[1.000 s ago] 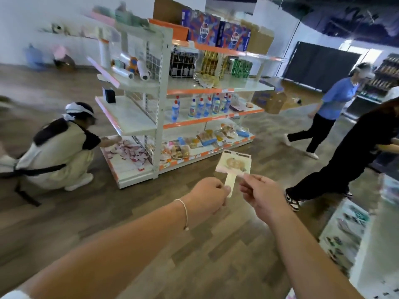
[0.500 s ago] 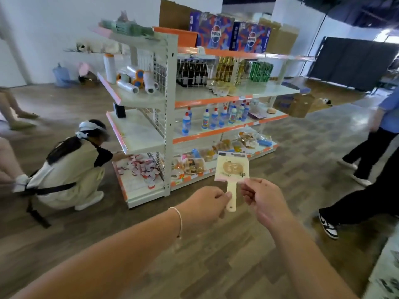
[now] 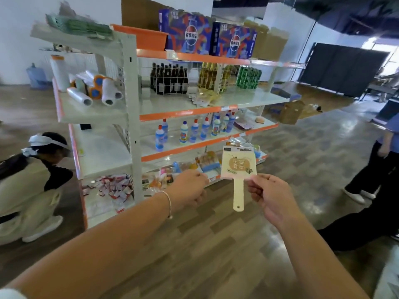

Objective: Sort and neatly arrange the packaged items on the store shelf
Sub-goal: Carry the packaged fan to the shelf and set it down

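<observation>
My right hand [image 3: 269,195] pinches a packaged cream paddle-shaped item [image 3: 238,164] by the lower right corner of its printed card; the handle with a hole hangs down. My left hand [image 3: 190,188] hovers to the left of the item with curled fingers, apart from it and holding nothing. Behind both hands stands the white store shelf with orange edges [image 3: 133,134]. Its bottom tier carries mixed snack packs [image 3: 208,164], the tier above a row of blue-and-white bottles [image 3: 183,132], and loose yellow packets [image 3: 204,97] lie one tier higher.
A person in beige [image 3: 32,182] crouches at the shelf's left end beside small red-and-white packs [image 3: 112,186]. Another person [image 3: 380,165] stands at the right. Dark bottles [image 3: 168,79] and blue drink cartons [image 3: 190,33] fill the upper tiers. A cardboard box [image 3: 289,113] sits on the wooden floor behind.
My left hand has let go of the item's handle and moved left. The right hand alone now holds the item, and the shelf has come closer.
</observation>
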`<action>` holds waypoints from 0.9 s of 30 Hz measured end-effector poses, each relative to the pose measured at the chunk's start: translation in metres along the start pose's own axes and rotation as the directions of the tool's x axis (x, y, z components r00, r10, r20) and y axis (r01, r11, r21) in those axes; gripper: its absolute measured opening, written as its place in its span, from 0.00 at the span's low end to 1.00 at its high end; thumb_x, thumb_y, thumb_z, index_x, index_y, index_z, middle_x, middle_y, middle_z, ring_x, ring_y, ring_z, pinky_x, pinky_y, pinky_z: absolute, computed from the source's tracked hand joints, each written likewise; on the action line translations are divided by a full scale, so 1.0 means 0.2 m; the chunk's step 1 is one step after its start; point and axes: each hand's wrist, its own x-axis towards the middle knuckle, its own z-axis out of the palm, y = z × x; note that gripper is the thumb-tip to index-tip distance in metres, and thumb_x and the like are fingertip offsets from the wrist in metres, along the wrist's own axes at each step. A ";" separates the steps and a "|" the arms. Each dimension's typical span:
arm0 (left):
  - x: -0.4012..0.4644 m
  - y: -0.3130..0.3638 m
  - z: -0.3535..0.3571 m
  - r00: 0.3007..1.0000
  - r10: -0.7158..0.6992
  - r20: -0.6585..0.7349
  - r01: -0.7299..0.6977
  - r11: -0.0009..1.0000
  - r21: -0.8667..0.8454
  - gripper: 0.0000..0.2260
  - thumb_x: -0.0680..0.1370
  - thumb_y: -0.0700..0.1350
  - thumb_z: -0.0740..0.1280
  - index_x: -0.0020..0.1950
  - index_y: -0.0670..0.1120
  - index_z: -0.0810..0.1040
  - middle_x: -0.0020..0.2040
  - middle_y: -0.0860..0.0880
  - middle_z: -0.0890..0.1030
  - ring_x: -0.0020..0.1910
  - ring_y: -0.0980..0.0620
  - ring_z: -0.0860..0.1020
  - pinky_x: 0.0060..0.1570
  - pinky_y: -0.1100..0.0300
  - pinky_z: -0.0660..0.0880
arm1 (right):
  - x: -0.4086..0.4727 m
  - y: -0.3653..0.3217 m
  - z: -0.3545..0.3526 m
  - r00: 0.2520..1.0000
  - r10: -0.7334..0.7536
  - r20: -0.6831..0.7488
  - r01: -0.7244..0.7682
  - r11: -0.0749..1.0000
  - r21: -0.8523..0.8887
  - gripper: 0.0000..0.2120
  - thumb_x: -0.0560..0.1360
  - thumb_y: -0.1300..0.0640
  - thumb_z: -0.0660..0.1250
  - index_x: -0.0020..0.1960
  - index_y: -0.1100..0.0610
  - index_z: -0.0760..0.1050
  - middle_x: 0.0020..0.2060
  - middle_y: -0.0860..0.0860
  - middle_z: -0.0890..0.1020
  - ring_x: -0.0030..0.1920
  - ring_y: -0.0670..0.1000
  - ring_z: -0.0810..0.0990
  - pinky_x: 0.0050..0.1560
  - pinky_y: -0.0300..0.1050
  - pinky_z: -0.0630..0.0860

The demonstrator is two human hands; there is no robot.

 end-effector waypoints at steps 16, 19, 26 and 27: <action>1.35 0.37 -0.10 0.981 0.194 0.012 -0.193 0.961 0.200 0.12 0.81 0.48 0.56 0.52 0.44 0.75 0.49 0.40 0.81 0.38 0.49 0.75 0.41 0.53 0.77 | 1.20 -0.15 0.30 0.996 -0.004 -0.092 0.004 1.000 0.002 0.03 0.76 0.66 0.65 0.48 0.64 0.77 0.33 0.56 0.81 0.32 0.50 0.76 0.35 0.43 0.73; 1.63 0.49 -0.16 0.971 0.235 0.055 -0.241 0.947 0.213 0.11 0.81 0.48 0.55 0.48 0.46 0.75 0.43 0.43 0.80 0.38 0.49 0.76 0.37 0.56 0.76 | 1.44 -0.22 0.39 0.994 -0.015 -0.111 0.018 1.000 0.022 0.03 0.77 0.67 0.64 0.47 0.65 0.77 0.33 0.57 0.81 0.31 0.50 0.76 0.34 0.42 0.72; 2.09 0.62 -0.20 0.975 0.180 0.132 -0.197 0.973 0.123 0.15 0.83 0.51 0.53 0.55 0.47 0.77 0.46 0.45 0.82 0.38 0.50 0.79 0.39 0.56 0.79 | 1.85 -0.30 0.54 0.991 0.000 -0.130 0.005 0.999 0.043 0.04 0.76 0.67 0.65 0.49 0.66 0.77 0.35 0.59 0.80 0.31 0.50 0.76 0.33 0.42 0.73; 2.14 0.63 -0.21 0.973 0.186 0.136 -0.202 0.973 0.111 0.15 0.83 0.52 0.53 0.56 0.46 0.77 0.45 0.45 0.82 0.38 0.50 0.78 0.38 0.57 0.78 | 1.91 -0.30 0.57 0.991 0.001 -0.132 0.004 0.999 0.040 0.04 0.76 0.67 0.65 0.49 0.66 0.77 0.35 0.58 0.80 0.31 0.50 0.76 0.33 0.42 0.73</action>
